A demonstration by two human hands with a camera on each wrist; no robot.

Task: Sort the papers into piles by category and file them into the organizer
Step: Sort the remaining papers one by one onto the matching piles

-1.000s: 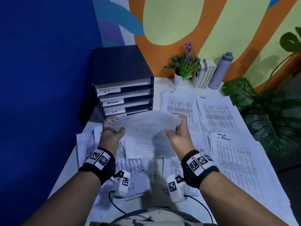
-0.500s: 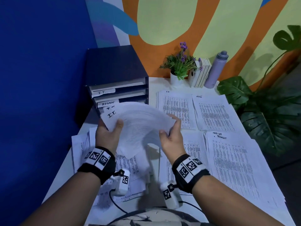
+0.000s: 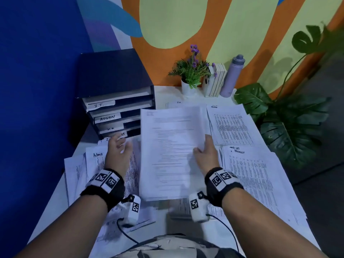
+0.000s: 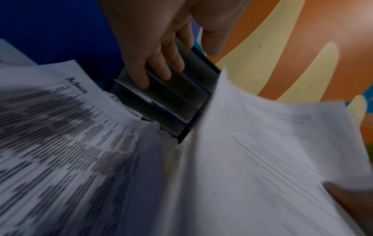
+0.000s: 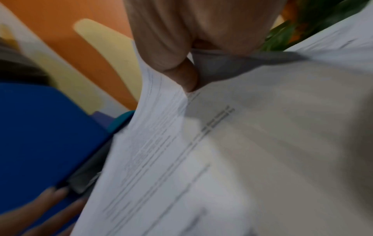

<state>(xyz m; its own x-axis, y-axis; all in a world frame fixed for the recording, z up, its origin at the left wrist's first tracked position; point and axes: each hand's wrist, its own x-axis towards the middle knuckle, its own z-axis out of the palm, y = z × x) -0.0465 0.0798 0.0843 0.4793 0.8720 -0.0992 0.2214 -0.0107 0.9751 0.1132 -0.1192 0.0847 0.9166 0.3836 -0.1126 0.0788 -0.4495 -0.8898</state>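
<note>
My right hand (image 3: pixel 205 151) pinches the right edge of a stack of printed papers (image 3: pixel 171 151), thumb on top, and holds it flat above the table's middle. The thumb (image 5: pixel 181 75) presses on the same stack (image 5: pixel 232 151) in the right wrist view. My left hand (image 3: pixel 119 148) hangs free over the Admin pile (image 3: pixel 96 161), with loose fingers (image 4: pixel 159 63) in front of the dark blue organizer (image 3: pixel 115 101). Its trays (image 4: pixel 171 99) carry labels IT, ADMIN and HR. No paper is in the left hand.
Sorted piles lie on the white table (image 3: pixel 55 198): one marked HR (image 3: pixel 178 103), an admin pile (image 3: pixel 230 123) and a tasklist pile (image 3: pixel 256 175). A flower pot (image 3: pixel 188 86), books (image 3: pixel 216 81) and a purple bottle (image 3: pixel 232 77) stand at the back. A big plant (image 3: pixel 283 120) is right.
The left hand has let go of the stack and dropped toward the Admin pile. The right hand alone now holds the stack, which has flattened and swung rightward, away from the organizer.
</note>
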